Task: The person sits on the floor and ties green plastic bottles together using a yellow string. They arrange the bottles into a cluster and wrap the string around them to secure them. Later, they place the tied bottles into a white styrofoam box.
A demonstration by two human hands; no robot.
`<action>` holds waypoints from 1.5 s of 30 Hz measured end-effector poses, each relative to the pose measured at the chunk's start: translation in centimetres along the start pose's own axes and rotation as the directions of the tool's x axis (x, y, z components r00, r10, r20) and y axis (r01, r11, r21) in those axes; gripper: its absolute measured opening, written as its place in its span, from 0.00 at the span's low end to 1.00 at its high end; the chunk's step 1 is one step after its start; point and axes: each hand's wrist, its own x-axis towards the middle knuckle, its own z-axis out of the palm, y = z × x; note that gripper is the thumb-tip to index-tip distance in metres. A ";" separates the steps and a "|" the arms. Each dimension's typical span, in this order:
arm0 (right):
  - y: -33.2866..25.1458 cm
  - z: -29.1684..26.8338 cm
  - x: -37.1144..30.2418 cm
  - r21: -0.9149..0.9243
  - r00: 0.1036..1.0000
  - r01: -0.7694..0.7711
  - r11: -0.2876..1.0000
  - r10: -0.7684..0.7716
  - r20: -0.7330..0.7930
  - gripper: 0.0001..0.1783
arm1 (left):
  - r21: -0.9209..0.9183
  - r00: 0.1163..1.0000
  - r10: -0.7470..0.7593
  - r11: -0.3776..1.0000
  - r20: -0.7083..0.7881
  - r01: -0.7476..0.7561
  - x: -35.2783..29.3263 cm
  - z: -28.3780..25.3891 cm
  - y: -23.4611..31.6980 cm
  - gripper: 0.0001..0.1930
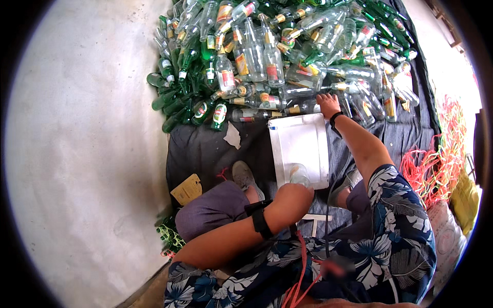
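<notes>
My left hand (297,193) is closed round a clear glass bottle (298,173), over the near end of a white rectangular plastic box or lid (302,141). Most of its fingers are hidden behind the wrist. Past the far right corner of the white piece, my right hand (328,105) reaches to the near edge of a heap of glass bottles (251,54). Its fingers are apart and rest by a clear bottle (309,107) lying on its side. Clear bottles with labels fill the middle of the heap, and green bottles (177,110) lie mostly at its left.
Dark cloth (205,149) lies under the heap and my feet. A pale floor (92,154) stretches to the left. Pink and green plastic strings (429,169) and sacks (447,226) are at the right. A piece of brown cardboard (187,190) lies by my left knee.
</notes>
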 end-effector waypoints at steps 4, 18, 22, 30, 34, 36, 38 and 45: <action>1.6 1.1 1.1 0.009 0.994 -0.022 1.000 0.021 0.111 0.20 | 0.018 0.999 0.010 1.000 0.042 -0.011 0.9 -0.6 -0.2 0.07; 2.3 -5.7 -7.4 0.174 0.941 -0.330 0.928 0.338 -0.019 0.34 | 0.180 0.992 0.116 0.978 -0.056 -0.104 -0.6 1.2 0.0 0.07; 2.2 -9.9 -10.8 0.408 0.878 -0.448 0.796 0.478 0.033 0.33 | 0.325 0.989 0.146 0.934 0.025 -0.146 -0.5 0.5 0.8 0.08; -4.6 -24.1 -16.9 0.985 0.919 0.076 0.154 0.372 -0.129 0.23 | 0.336 0.998 0.057 0.941 -0.031 -0.044 -0.5 0.2 -0.5 0.11; -6.9 -29.1 -22.7 0.992 0.950 0.128 0.005 0.286 -0.124 0.31 | 0.345 0.997 0.077 0.936 -0.023 -0.065 -1.3 0.2 0.6 0.13; -8.2 -29.8 -25.6 0.982 0.934 0.169 0.085 0.305 -0.187 0.31 | 0.357 0.996 0.085 0.932 -0.034 -0.067 -0.9 1.0 0.2 0.13; -9.2 -28.9 -27.6 0.981 0.930 0.145 0.131 0.319 -0.180 0.30 | 0.362 0.997 0.074 0.930 -0.026 -0.059 -0.8 1.5 0.1 0.13; -11.5 -24.5 -29.5 0.985 0.903 0.110 0.134 0.400 -0.155 0.33 | 0.357 0.998 0.025 0.933 0.056 -0.043 -1.3 -0.7 1.2 0.19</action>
